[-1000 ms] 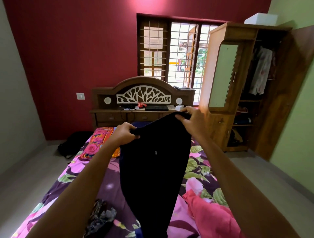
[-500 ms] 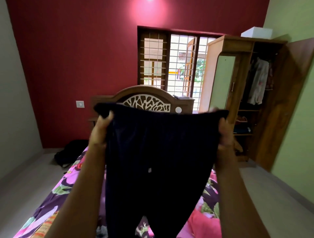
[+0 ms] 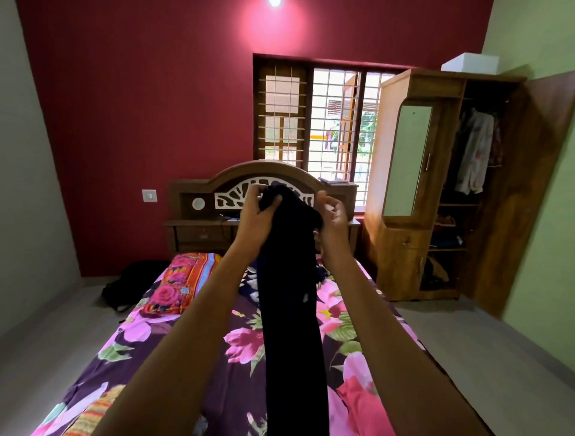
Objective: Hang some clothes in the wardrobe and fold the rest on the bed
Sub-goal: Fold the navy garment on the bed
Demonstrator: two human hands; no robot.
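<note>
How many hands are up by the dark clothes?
2. The left hand grips the top of the dark garment above the bed; the right hand is close beside it, curled, its hold unclear. None seems hidden.

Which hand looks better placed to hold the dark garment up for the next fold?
Probably the left hand: its fingers curl round the bunched top of the dark garment. The right hand sits beside it, its grip unclear.

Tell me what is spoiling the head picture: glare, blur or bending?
Head view: lamp flares pink on the wall, window is partly blown out white, dark garment shows no folds, wardrobe leans from wide-angle bending; little blur.
</note>
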